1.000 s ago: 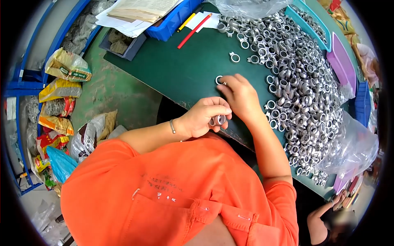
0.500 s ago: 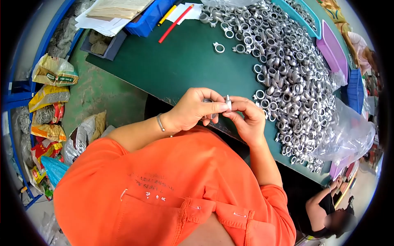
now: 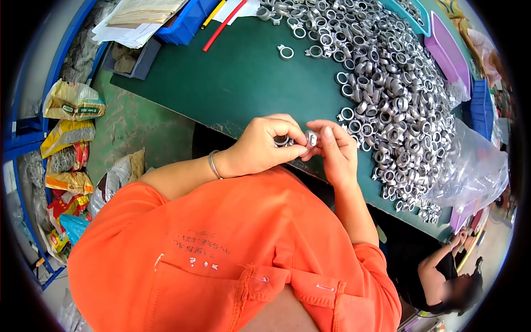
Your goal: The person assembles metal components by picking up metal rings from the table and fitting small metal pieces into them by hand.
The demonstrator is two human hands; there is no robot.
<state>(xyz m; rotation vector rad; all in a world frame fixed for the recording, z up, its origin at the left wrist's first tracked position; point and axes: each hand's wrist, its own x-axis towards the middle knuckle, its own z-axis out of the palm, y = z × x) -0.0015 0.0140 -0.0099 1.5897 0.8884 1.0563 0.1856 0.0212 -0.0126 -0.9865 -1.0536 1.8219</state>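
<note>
My left hand [image 3: 260, 145], with a bangle on its wrist, is closed. A grey metal ring [image 3: 281, 140] shows inside its curled fingers. Between the fingertips of both hands is a small shiny metal part [image 3: 311, 139], resembling the ring fittings on the table; fingers cover much of it. My right hand [image 3: 338, 148] pinches this part from the right, its thumb raised beside it. Both hands are over the near edge of the green table [image 3: 232, 83], just left of a large heap of metal ring fittings [image 3: 398, 105].
A red pencil [image 3: 224, 26] and a yellow pencil [image 3: 213, 15] lie near a blue bin [image 3: 185, 25] with papers beside it. Purple bins [image 3: 447, 47] and a clear plastic bag [image 3: 470, 166] border the heap. Another person [image 3: 437, 274] sits at the lower right. Sacks [image 3: 72, 99] stand at left.
The small part between my fingertips has turned: its narrow tip pointed up before, and now a rounded, slotted face shows. My right thumb has lifted. The view has shifted slightly.
</note>
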